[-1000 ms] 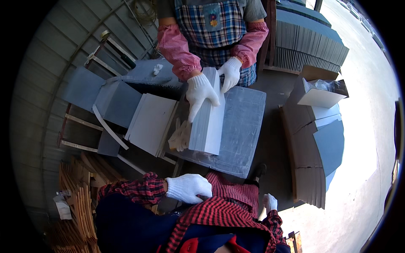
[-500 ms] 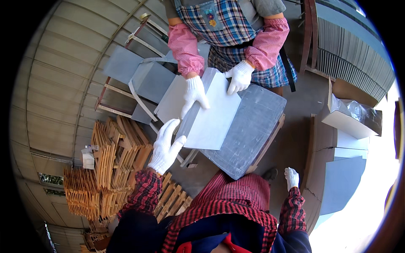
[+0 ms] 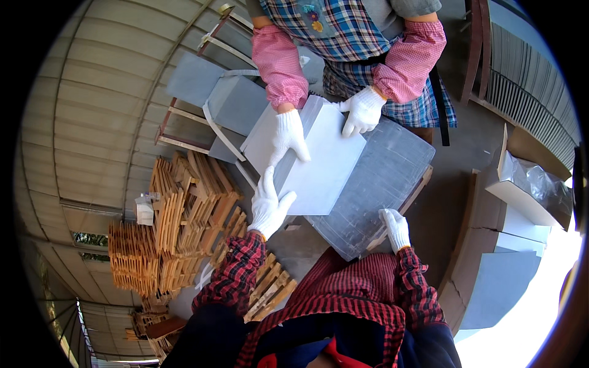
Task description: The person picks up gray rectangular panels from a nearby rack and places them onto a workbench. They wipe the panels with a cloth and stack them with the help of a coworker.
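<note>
A light grey, flat-faced box or stack of sheets (image 3: 328,168) lies tilted on a worn dark grey board (image 3: 383,178); which of the two it is I cannot tell. My left hand (image 3: 270,205), in a white glove, is at its near left edge with thumb and fingers spread. Whether the fingertips touch it is unclear. My right hand (image 3: 394,230), also gloved in white, is beside the board's near right edge, fingers together and slightly curled, with nothing visible in them. Across from me, a co-worker's gloved hands (image 3: 288,138) rest on the light grey piece.
Wooden pallets or slats (image 3: 178,208) are piled at the left. Behind the board stands a grey strapped bundle (image 3: 232,107) by a metal rack. On the right are an open carton (image 3: 521,190) with clear plastic, grey sheets (image 3: 500,285) and a tall sheet stack (image 3: 521,73).
My right hand has come up and inward to the board's near edge. The view has shifted, with the scene now further right. My left hand stays by the light grey piece.
</note>
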Available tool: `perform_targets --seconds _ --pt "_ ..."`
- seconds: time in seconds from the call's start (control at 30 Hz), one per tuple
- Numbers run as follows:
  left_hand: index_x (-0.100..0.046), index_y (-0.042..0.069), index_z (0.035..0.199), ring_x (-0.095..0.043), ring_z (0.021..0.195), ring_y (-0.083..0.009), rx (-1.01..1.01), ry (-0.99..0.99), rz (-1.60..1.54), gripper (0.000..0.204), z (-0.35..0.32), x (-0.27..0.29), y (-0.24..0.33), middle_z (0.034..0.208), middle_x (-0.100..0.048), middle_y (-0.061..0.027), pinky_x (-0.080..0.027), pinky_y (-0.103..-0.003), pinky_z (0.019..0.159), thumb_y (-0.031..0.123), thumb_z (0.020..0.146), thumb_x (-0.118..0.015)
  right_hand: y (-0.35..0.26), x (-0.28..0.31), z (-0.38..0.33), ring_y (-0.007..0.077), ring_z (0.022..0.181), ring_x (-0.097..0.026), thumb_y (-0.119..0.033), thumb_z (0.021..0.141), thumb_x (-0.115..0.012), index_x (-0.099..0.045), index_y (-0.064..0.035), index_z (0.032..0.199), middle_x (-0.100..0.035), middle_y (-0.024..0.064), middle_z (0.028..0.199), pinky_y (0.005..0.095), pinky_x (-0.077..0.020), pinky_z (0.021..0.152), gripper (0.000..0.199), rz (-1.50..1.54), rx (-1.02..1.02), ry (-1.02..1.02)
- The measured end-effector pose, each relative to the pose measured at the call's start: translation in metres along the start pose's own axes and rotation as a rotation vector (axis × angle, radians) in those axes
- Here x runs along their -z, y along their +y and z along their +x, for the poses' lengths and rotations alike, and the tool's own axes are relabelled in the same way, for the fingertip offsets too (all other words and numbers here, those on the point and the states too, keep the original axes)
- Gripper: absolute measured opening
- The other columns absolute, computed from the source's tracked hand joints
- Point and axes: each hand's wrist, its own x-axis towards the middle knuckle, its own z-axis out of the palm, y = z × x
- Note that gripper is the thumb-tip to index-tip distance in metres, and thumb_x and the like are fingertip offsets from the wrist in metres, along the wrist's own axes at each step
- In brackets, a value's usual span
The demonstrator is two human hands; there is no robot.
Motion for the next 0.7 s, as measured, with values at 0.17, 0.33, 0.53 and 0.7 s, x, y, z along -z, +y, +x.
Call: perform_targets --seconds 0.17,0.33,0.53,0.7 --pt "-0.012 0.002 0.154 -0.031 0.138 -0.0421 0.038 -0.097 -0.015 0.095 0.0 0.005 -0.001 0.152 -0.025 -0.0272 -0.028 -0.049 0.113 0.035 0.087 -0.07 -0.182 -0.068 0.024 0.0124 0.09 -0.059 -0.022 0.096 -0.063 -0.069 0.0002 0.112 -0.069 0.0056 0.1 0.0274 -0.0467 0.084 0.029 0.158 0.339 -0.048" --pt "-0.015 0.003 0.152 -0.036 0.134 -0.0424 0.017 -0.058 0.027 0.097 0.0 0.002 -0.002 0.149 -0.031 -0.0268 -0.031 -0.051 0.11 0.037 0.082 -0.073 -0.27 -0.122 0.075 0.0306 0.111 -0.063 -0.039 0.087 -0.069 -0.062 -0.0027 0.126 -0.064 0.0197 0.12 0.038 -0.0471 0.097 0.054 0.036 0.565 0.132" --pt "-0.017 0.002 0.151 -0.037 0.133 -0.0435 0.019 -0.078 0.014 0.099 0.001 0.005 -0.002 0.148 -0.032 -0.0273 -0.032 -0.051 0.11 0.041 0.08 -0.075 -0.28 -0.154 0.109 0.0358 0.105 -0.064 -0.049 0.078 -0.075 -0.064 -0.0055 0.125 -0.066 0.0209 0.115 0.043 -0.0498 0.093 0.065 -0.334 0.756 0.295" --pt "-0.017 0.003 0.151 -0.036 0.135 -0.0436 0.051 -0.144 -0.079 0.093 0.004 0.015 0.004 0.15 -0.03 -0.0272 -0.031 -0.05 0.111 0.044 0.085 -0.068 -0.277 -0.154 0.105 0.0357 0.104 -0.064 -0.047 0.078 -0.077 -0.064 -0.0038 0.124 -0.066 0.0209 0.115 0.0427 -0.0506 0.092 0.065 -0.254 0.712 0.299"
